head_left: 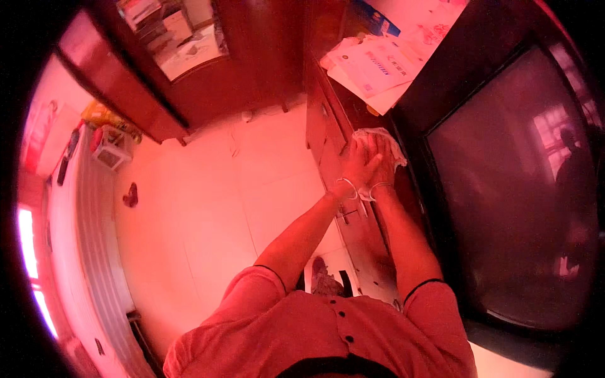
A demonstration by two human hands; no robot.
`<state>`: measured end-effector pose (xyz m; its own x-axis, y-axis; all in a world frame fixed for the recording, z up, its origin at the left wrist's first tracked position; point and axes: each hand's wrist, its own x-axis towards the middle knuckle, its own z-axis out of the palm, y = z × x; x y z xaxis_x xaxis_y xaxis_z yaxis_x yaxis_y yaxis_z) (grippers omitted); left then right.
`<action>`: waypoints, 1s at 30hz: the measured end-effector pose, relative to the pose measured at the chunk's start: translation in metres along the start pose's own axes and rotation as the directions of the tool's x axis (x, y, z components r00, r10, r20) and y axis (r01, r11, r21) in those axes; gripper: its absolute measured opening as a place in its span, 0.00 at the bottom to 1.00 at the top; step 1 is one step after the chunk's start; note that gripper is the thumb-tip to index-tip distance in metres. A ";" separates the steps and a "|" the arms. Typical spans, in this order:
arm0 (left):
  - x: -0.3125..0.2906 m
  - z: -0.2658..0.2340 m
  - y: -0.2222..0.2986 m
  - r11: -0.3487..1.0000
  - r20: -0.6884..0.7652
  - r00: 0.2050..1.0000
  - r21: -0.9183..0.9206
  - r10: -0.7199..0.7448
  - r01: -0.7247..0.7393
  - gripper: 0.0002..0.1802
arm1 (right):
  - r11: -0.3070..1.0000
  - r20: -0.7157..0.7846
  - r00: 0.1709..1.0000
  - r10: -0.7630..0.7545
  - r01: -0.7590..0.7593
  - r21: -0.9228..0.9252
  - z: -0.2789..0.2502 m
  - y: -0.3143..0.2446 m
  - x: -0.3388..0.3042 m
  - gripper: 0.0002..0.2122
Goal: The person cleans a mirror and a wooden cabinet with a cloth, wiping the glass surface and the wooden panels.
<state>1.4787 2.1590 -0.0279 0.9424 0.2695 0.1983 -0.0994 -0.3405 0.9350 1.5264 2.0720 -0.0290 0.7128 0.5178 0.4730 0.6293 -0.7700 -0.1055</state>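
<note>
Both my hands are together on a crumpled pale cloth (397, 150) on the top of the dark wooden cabinet (413, 183), near its front edge. My left hand (360, 161) has its fingers over the cloth's left part. Touching it on the right, my right hand (382, 165) presses on the same cloth, with its fingers pointing away from me. The hands hide most of the cloth. Each wrist wears a thin pale bangle. Just beyond the hands lie papers and a pale printed envelope (378, 68).
A large dark television (513, 183) stands close on the right. Cabinet drawers (328, 120) face the pale tiled floor (208, 189). Further left are a small white stool (113, 146), a dark shoe-like object (130, 195) and a striped bed edge (94, 233). A wooden wardrobe with a mirror (189, 47) stands beyond.
</note>
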 end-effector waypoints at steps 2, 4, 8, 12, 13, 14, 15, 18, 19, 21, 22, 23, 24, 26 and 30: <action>0.007 -0.007 -0.008 0.998 -0.006 1.000 -0.058 -0.011 0.010 0.43 | 1.000 -0.010 1.000 -0.012 0.012 0.002 0.012 -0.008 0.012 0.24; 0.026 -0.018 -0.029 0.999 0.021 0.999 -0.019 -0.049 0.049 0.49 | 0.982 0.195 0.980 -0.038 0.072 -0.175 0.010 -0.030 0.034 0.24; 0.031 -0.011 -0.031 0.998 0.010 1.000 -0.069 0.012 -0.011 0.49 | 0.969 0.047 0.996 -0.070 0.079 -0.236 0.007 -0.030 0.035 0.20; 0.012 0.000 -0.020 0.997 0.047 0.996 0.026 0.071 -0.072 0.47 | 0.983 0.154 0.984 0.091 -0.063 -0.172 0.014 -0.016 0.009 0.22; 0.001 0.000 -0.021 0.986 -0.016 0.991 0.103 0.133 -0.130 0.45 | 0.989 0.226 0.963 0.149 -0.151 -0.009 -0.001 -0.030 0.007 0.23; -0.016 0.006 -0.019 0.986 0.043 0.989 0.085 0.140 -0.144 0.45 | 0.978 0.224 0.952 0.209 -0.207 -0.032 -0.013 -0.032 -0.008 0.23; -0.030 0.012 -0.013 0.976 0.059 0.984 0.129 0.170 -0.176 0.44 | 0.970 0.307 0.920 0.243 -0.237 -0.055 -0.026 -0.030 -0.021 0.24; -0.081 0.025 0.013 0.940 0.196 0.942 0.155 0.273 -0.305 0.44 | 0.935 0.319 0.879 0.354 -0.335 -0.116 -0.072 -0.017 -0.086 0.26; -0.101 0.029 0.025 0.913 0.264 0.907 0.158 0.327 -0.376 0.44 | 0.926 0.262 0.888 0.377 -0.354 -0.132 -0.087 -0.016 -0.113 0.26; -0.147 0.042 0.048 0.891 0.343 0.862 0.130 0.372 -0.436 0.43 | 0.917 0.156 0.908 0.390 -0.367 -0.155 -0.117 -0.024 -0.170 0.26; -0.171 0.050 0.058 0.870 0.393 0.828 0.121 0.399 -0.477 0.42 | 0.914 0.104 0.915 0.390 -0.371 -0.165 -0.132 -0.026 -0.197 0.26; -0.199 0.061 0.066 0.865 0.411 0.812 0.102 0.414 -0.492 0.42 | 0.902 0.090 0.906 0.413 -0.394 -0.178 -0.151 -0.028 -0.225 0.26; -0.224 0.071 0.071 0.815 0.438 0.763 0.109 0.475 -0.569 0.41 | 0.911 0.075 0.916 0.395 -0.379 -0.162 -0.171 -0.028 -0.250 0.25; -0.273 0.094 0.089 0.745 0.483 0.683 0.090 0.548 -0.661 0.41 | 0.906 0.039 0.914 0.403 -0.393 -0.157 -0.202 -0.024 -0.309 0.25; -0.357 0.138 0.166 0.701 0.648 0.498 -0.077 0.576 -0.709 0.39 | 0.773 0.009 0.784 0.621 -0.610 -0.171 -0.273 -0.008 -0.432 0.25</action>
<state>1.1695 1.8819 0.0164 0.6193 -0.6456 0.4468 -0.7628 -0.3600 0.5372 1.1293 1.7527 0.0059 0.9524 -0.0686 0.2971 -0.0014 -0.9753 -0.2207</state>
